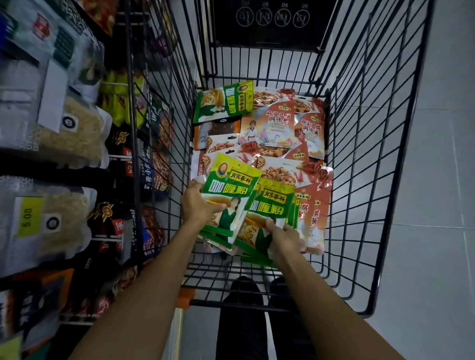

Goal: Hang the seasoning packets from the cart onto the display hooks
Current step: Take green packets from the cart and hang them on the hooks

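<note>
Both my arms reach down into the black wire cart (368,186). My left hand (195,205) grips a small stack of green curry-powder packets (230,190) by their left edge, lifted off the pile. My right hand (283,237) holds a second bunch of green packets (270,206) beside the first, thumb on the front. More packets lie flat on the cart floor: one green packet (224,102) at the far left and several orange-red tofu-sauce packets (278,121) around it.
On the left stands the display rack (127,157) with hanging black and yellow seasoning packets and bagged goods (68,132) with price tags. Pale floor tiles (445,190) lie to the right of the cart. My dark trousers and shoes show below the cart's near end.
</note>
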Demonstrator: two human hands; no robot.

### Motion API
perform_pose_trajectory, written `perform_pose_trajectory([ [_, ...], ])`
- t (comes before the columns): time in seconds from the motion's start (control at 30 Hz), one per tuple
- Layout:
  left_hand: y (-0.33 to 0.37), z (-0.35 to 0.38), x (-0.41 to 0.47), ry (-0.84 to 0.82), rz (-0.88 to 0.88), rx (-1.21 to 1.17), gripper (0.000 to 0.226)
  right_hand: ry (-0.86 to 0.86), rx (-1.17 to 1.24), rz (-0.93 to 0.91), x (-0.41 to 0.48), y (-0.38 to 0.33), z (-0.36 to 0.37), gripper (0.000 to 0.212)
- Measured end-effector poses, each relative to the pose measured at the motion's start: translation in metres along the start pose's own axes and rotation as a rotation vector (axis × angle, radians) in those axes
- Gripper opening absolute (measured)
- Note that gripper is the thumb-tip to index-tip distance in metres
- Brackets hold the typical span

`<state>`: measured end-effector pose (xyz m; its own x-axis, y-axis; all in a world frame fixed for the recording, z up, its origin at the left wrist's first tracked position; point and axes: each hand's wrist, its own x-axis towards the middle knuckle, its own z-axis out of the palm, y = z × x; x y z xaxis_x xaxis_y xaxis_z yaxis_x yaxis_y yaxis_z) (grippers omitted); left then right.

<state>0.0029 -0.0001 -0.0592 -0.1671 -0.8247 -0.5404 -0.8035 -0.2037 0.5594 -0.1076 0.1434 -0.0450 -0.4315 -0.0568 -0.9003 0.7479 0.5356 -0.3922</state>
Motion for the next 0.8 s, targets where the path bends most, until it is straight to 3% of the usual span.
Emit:
perform_pose_trajectory([
  [0.1, 0.002, -0.002, -0.004, -0.092, -0.020, -0.088, 0.054, -0.051, -0.006, -0.065, -0.005, -0.006, -0.002, 0.013],
  [0.2, 0.011, -0.007, -0.013, -0.088, -0.005, -0.160, 0.041, 0.006, -0.139, -0.204, -0.016, -0.018, -0.007, 0.036],
  [0.3, 0.031, -0.027, -0.029, -0.016, 0.068, -0.205, 0.023, 0.008, -0.154, -0.323, -0.033, -0.042, -0.015, 0.023],
  [0.4, 0.061, -0.064, -0.052, 0.054, 0.187, -0.290, 0.016, -0.094, -0.131, -0.431, -0.060, -0.075, -0.022, 0.013],
  [0.5, 0.093, -0.116, -0.083, 0.196, 0.282, -0.344, 0.019, -0.178, -0.139, -0.582, -0.095, -0.115, -0.023, 0.010],
  [0.6, 0.119, -0.172, -0.124, 0.370, 0.336, -0.414, 0.006, -0.279, -0.148, -0.739, -0.140, -0.158, -0.017, 0.014],
  [0.8, 0.148, -0.276, -0.228, 0.722, 0.418, -0.490, 0.025, -0.550, -0.227, -1.002, -0.252, -0.220, 0.005, 0.027],
])
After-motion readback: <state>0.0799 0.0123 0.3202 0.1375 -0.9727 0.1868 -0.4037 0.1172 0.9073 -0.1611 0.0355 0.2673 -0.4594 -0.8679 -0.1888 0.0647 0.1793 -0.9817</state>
